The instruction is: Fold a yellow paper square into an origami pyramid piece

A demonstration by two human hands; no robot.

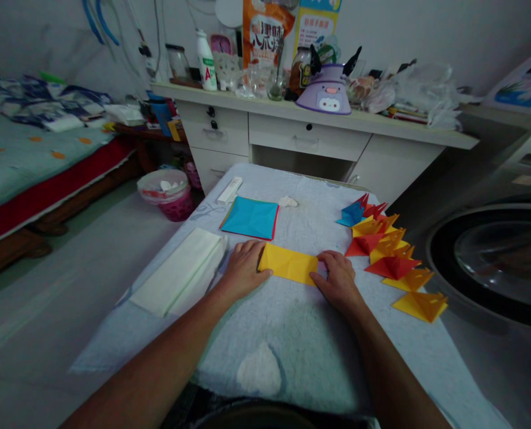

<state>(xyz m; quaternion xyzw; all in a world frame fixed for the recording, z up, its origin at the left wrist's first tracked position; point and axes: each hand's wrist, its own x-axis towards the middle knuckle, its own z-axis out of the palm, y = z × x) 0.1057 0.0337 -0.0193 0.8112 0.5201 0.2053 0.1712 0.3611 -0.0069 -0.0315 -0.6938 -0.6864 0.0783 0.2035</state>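
Note:
A yellow sheet of paper (289, 264), folded into a long strip, lies on the cloth-covered table (292, 333). My left hand (244, 268) rests flat on its left end, fingers stretched out. My right hand (338, 280) presses its right end, fingers bent down onto the paper's edge. A stack of coloured paper with a blue sheet on top (251, 218) lies just beyond the strip. To the right runs a row of several folded paper pieces (393, 262) in yellow, red and blue.
A white folded packet (180, 271) lies at the table's left edge, a small white box (230, 190) further back, a crumpled white scrap (287, 202) near the blue sheet. Beyond stand a cluttered white desk (310, 128), a pink bin (166, 193), a bed (28, 161) on the left, and a washing machine (493, 256) on the right.

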